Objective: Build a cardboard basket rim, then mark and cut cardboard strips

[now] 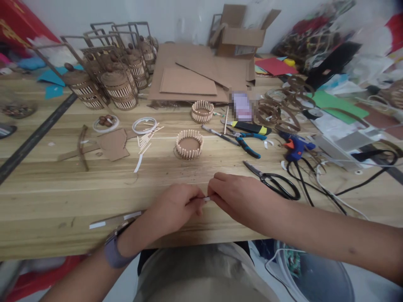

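Note:
Near the table's front edge, my left hand (174,207) and my right hand (234,195) meet, fingers closed in pinches. Both grip a thin strip (207,199), of which a short pale piece shows between the fingertips. Beyond my left forearm lies a narrow brown strip (116,219) with white pieces on it; whether it is the same strip I cannot tell, as my arm hides part. Ahead of my hands stands a small round basket base (189,146) ringed with short upright sticks. A similar base (202,112) stands behind it.
Black-handled scissors (273,180), blue pliers (248,144), a utility knife (250,127) and a blue glue gun (296,147) with cables lie right. Loose sticks (147,136), tape rolls and cardboard scraps (113,144) lie left. Handled, lidded baskets (118,90) and cardboard sheets (189,82) stand behind.

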`<state>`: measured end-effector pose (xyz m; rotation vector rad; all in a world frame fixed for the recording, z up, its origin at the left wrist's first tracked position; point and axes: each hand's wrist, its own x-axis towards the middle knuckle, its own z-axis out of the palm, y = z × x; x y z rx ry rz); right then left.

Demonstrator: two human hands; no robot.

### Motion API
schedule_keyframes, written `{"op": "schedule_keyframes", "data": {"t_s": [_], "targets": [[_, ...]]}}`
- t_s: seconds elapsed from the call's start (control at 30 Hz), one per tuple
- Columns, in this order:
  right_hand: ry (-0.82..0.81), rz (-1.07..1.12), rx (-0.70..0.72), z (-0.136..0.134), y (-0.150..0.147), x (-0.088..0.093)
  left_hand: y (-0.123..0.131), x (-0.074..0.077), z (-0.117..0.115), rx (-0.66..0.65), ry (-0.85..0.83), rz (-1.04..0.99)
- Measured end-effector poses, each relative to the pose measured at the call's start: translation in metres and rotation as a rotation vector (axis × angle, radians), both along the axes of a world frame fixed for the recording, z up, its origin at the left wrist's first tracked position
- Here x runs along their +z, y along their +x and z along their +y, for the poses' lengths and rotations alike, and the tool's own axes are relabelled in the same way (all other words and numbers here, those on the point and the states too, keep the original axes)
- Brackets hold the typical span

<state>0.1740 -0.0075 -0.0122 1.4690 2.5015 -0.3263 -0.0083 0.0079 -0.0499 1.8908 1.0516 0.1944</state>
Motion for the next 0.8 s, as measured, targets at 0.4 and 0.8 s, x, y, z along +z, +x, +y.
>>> {"op": "schedule_keyframes", "data": {"t_s": [0.4, 0.8], "targets": [[0.171, 0.221, 0.108, -0.006, 0.005, -0.009, 0.014, 0.000, -0.001, 0.087, 0.073, -0.027], [0.481, 0.536, -0.083, -0.007, 0.001, -0.022, 0.012, 0.006, 0.001, 0.368, 0.276, -0.208]]}}
